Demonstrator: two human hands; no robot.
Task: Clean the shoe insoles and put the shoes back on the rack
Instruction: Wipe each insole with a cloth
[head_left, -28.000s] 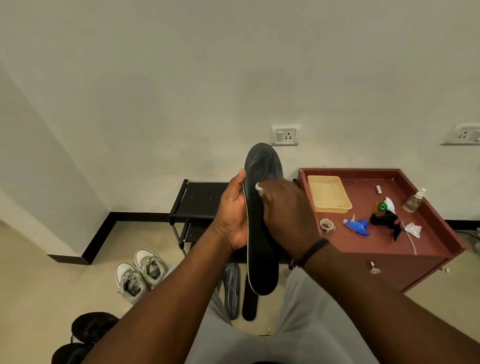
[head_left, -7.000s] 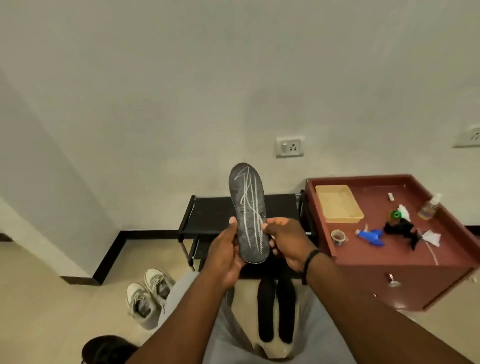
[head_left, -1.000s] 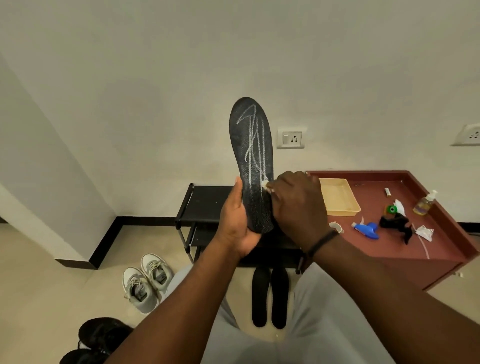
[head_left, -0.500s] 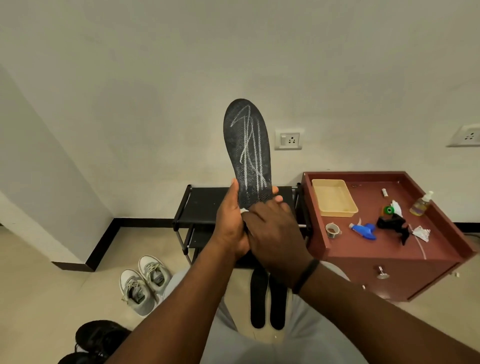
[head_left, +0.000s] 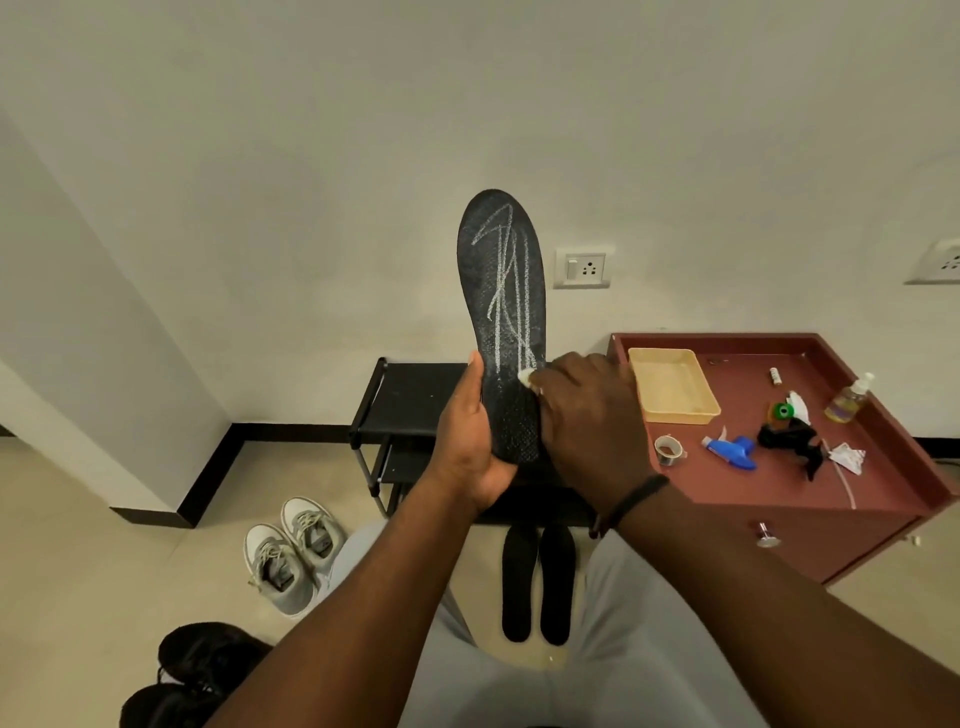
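I hold a black insole (head_left: 501, 291) upright in front of the wall; white chalk-like scribbles run down its face. My left hand (head_left: 467, 441) grips its heel end from the left. My right hand (head_left: 587, 415) pinches a small white wipe (head_left: 525, 376) against the insole's lower right part. Two more black insoles (head_left: 537, 582) lie side by side on the floor between my knees. The black shoe rack (head_left: 410, 400) stands behind my hands against the wall.
Grey-white sneakers (head_left: 291, 556) sit on the floor at the left, black shoes (head_left: 192, 670) at the bottom left. A maroon cabinet (head_left: 852, 499) on the right carries a yellow tray (head_left: 672, 384), tape roll (head_left: 667, 449), blue spray head (head_left: 730, 451) and soap bottle (head_left: 847, 397).
My right hand with the wipe has slid back up from the insole's heel to its lower right part. The insole stays upright in my left hand.
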